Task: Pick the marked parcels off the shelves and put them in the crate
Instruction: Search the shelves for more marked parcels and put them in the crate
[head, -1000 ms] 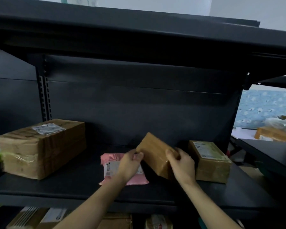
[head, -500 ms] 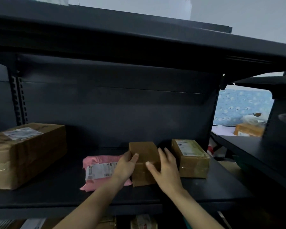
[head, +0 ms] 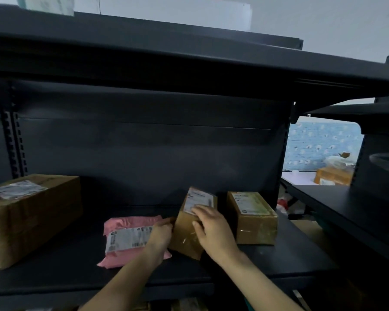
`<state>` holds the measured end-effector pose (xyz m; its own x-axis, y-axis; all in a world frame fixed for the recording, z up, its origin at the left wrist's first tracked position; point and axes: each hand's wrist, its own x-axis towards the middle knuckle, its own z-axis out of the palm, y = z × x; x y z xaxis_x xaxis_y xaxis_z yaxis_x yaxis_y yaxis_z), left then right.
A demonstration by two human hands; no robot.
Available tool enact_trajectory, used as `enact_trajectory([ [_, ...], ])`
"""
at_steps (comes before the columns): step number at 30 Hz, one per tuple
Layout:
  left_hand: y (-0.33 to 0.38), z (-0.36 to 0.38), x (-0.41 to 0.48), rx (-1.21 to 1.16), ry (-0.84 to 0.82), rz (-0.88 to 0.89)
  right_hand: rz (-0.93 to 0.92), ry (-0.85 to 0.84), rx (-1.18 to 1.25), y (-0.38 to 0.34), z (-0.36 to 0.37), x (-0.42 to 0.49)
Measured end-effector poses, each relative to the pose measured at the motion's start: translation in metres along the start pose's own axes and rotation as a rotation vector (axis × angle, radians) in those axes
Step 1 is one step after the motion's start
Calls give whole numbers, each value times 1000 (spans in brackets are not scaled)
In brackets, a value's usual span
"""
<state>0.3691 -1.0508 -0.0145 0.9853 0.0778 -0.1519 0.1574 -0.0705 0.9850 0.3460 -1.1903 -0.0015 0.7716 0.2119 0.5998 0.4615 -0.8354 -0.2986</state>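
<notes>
A small brown taped box [head: 190, 223] sits tilted on the dark shelf [head: 279, 259], its white label facing up. My left hand [head: 161, 233] grips its left side. My right hand [head: 213, 227] lies over its top and front, fingers on the label. Left of it a pink mailer bag [head: 130, 234] with a white label lies flat. To the right stands a second small brown box [head: 253, 217], apart from my hands. No crate is in view.
A large brown carton [head: 29, 216] fills the shelf's left end. The upper shelf [head: 166, 63] hangs low overhead. Another dark rack [head: 346, 207] stands to the right, with a brown parcel [head: 332, 176] behind it. More boxes show on the shelf below.
The small box was held tilted, then set flat with a plain face up; now it is turned so its label faces up. The view has shifted right.
</notes>
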Motion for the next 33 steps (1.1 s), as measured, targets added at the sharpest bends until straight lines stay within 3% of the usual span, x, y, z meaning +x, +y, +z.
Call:
enact_trajectory([
  [6, 9, -12, -4, -106, 22, 46, -66, 17, 105, -10, 5, 4],
  [8, 10, -15, -2, -157, 49, 92, 12, 154, 115, 5, -8, 5],
  [11, 17, -14, -1, -185, 5, 113, 291, 315, -128, 49, -36, 13],
  [14, 20, -5, -2, -149, -67, 115, 693, -18, -294, 87, -52, 11],
  [16, 16, 2, -5, -105, -66, 94, 793, -165, -264, 97, -51, 5],
  [20, 2, 11, -6, -156, -73, 64, 735, -40, -232, 95, -49, -10],
  [25, -6, 22, -15, -168, -109, 183, 599, 197, -75, 84, -37, -51],
  [33, -5, 42, -22, -148, -249, 302, 600, 238, -9, 80, -31, -59],
])
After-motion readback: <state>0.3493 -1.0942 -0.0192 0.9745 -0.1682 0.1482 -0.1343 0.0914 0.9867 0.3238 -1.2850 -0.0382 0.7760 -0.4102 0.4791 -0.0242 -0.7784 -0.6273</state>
